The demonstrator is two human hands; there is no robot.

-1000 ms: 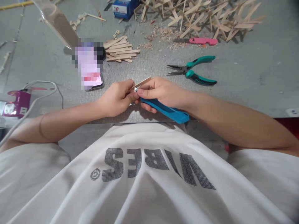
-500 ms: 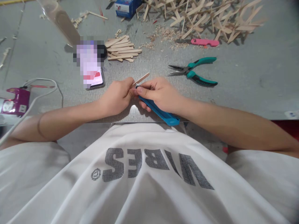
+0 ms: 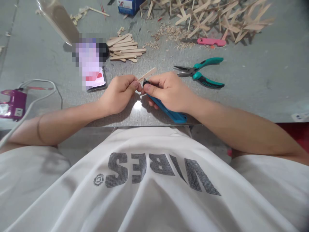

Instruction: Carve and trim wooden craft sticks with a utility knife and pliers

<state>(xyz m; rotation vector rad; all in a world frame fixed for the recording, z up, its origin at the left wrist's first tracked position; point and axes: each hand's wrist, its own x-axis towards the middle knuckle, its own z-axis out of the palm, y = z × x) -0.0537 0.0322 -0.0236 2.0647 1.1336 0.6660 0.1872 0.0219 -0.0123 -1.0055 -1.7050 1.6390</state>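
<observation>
Between the thumb and fingers of my left hand (image 3: 122,91) is a wooden popsicle stick (image 3: 148,74), its free end slanting up to the right. My right hand (image 3: 169,88) is closed around a blue utility knife (image 3: 169,111). The knife's short blade (image 3: 145,80) points up close to the stick; whether they touch I cannot tell. Both hands are just above the table's near edge. To the right of my right hand lie needle-nose pliers (image 3: 199,72) with green and black handles, jaws apart.
A bundle of popsicle sticks (image 3: 126,48) lies beyond my hands, beside a phone (image 3: 96,82). Farther back are wood shavings (image 3: 166,35), a pink folding knife (image 3: 211,42), a heap of joined sticks (image 3: 207,19), a blue box (image 3: 129,6) and a bottle (image 3: 59,22). A purple device (image 3: 13,104) with a white cable is at left.
My right hand and the knife have moved slightly right and up, and the blade has come off my left fingertips. The stick has risen a little.
</observation>
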